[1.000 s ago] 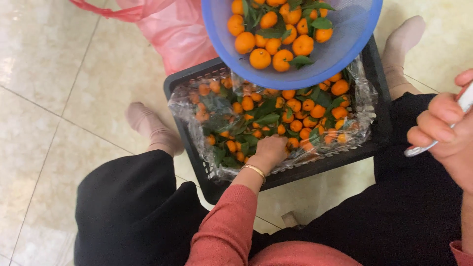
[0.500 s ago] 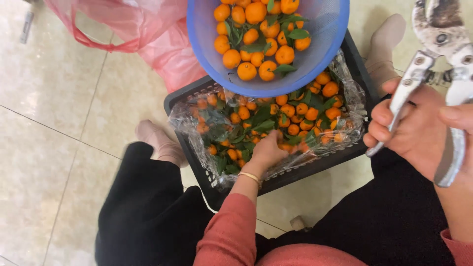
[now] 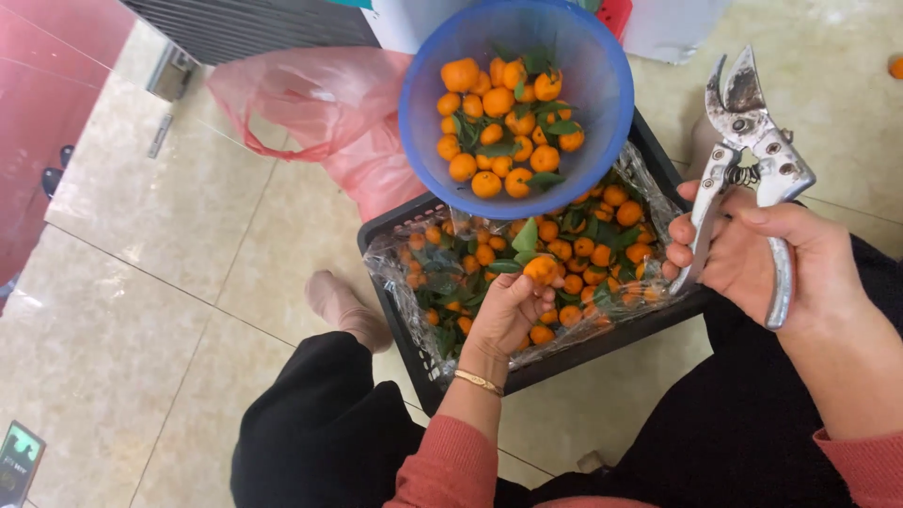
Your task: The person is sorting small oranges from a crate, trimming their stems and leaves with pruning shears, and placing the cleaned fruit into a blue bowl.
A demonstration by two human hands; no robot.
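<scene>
My left hand [image 3: 505, 315] is over the black crate [image 3: 400, 235], shut on a small orange tangerine with a green leaf [image 3: 539, 269], lifted just above the pile. The crate is lined with clear plastic and holds several small tangerines with leaves [image 3: 602, 249]. My right hand [image 3: 776, 259] grips silver pruning shears [image 3: 748, 141], blades pointing up, to the right of the crate. A blue plastic bowl [image 3: 423, 113] holding several tangerines rests on the crate's far edge.
A pink plastic bag [image 3: 310, 113] lies on the beige tiled floor left of the bowl. My black-trousered knees [image 3: 320, 433] flank the crate, one foot [image 3: 343, 306] at its left. A dark red wall [image 3: 38, 103] stands far left.
My left hand has come up out of the crate's pile with a tangerine. My right hand with the shears has moved further into view and lower, towards the crate.
</scene>
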